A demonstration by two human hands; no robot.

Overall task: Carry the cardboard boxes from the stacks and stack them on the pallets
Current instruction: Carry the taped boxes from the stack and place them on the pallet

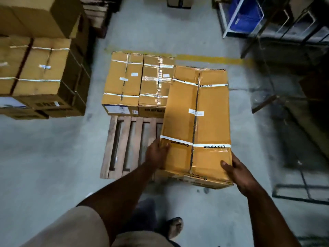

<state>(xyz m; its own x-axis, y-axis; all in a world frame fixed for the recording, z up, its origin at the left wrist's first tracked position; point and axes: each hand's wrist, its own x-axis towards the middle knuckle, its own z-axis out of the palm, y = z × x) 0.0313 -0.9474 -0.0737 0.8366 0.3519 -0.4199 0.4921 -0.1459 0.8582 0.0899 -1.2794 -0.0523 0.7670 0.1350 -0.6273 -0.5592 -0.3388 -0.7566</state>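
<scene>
A person's left hand (156,152) and right hand (236,171) gripping the near corners of a taped cardboard box (197,122), held over a wooden pallet (122,145), beside two boxes (138,81) already resting there, stacks (41,73) at left

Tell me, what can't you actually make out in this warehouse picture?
All in the head view:
- Underside and far end of the held box: hidden by the box itself; whether it touches the pallet cannot be told.
- Fingers of the left hand and right hand: wrapped out of sight round the box.
- Small white labels on the two placed boxes: too small to read.
- Stack at left: cut off by the frame edge.
- Shelving at upper right: dark and blurred.
</scene>
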